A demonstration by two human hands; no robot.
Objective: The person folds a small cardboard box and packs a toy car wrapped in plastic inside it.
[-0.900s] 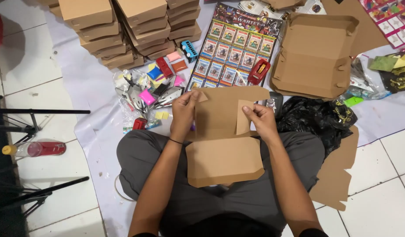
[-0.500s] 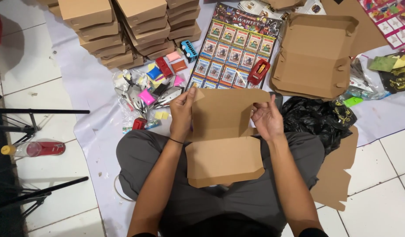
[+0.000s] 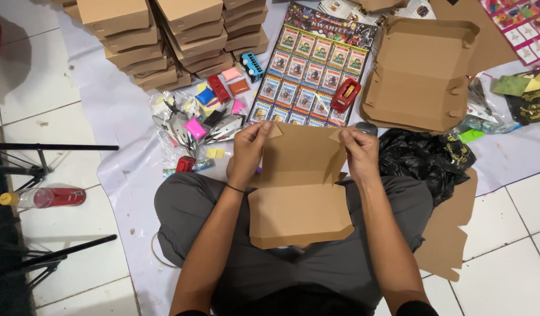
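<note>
Both hands pinch the far corners of a flat cardboard box blank [image 3: 299,187] lying over the lap: the left hand [image 3: 246,149] closed on the left corner flap, the right hand [image 3: 359,151] on the right. The folding looks just begun; next the side walls need creasing upright. An open box [image 3: 422,76] lies far right, small toys [image 3: 199,126] far left; the floor nearby is crowded.

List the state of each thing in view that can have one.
Flat cardboard box blank: unfolded, on the lap, far corner tabs bent up.
Left hand: fingers pinching the blank's far left corner.
Right hand: fingers pinching the far right corner.
Folded box: assembled, lid open.
Stacked boxes: closed.
Bottle: lying on its side.
</note>
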